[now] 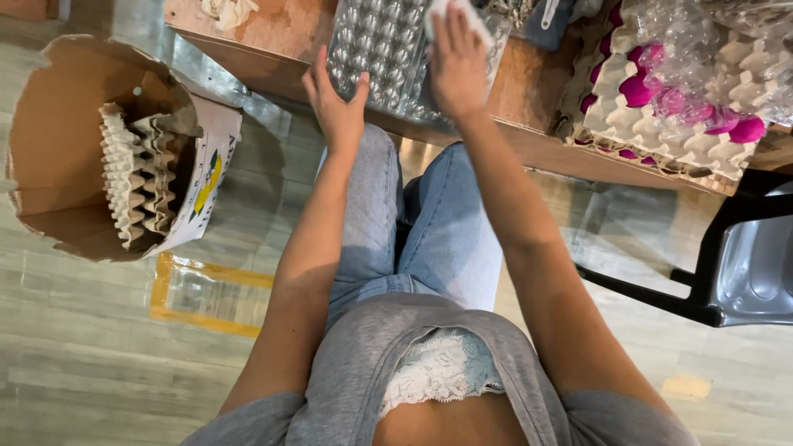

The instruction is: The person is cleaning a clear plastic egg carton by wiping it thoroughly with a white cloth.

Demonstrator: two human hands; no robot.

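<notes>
Seated close, we steady the clear plastic tray (380,49) at the table (273,41) edge: left hand (334,103) open against its near-left side, right hand (457,62) flat on top, pinning a white cloth (479,18).

Left hand (334,103) open, right hand (457,62) flat, arms outstretched

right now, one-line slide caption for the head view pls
Seated person's left hand and right hand rest on a clear plastic egg tray at a wooden table edge.

Wooden table (281,49) — clear plastic egg tray (376,49), cardboard trays of pink eggs (652,116) — cardboard box (58,149) on floor (83,355).
</notes>
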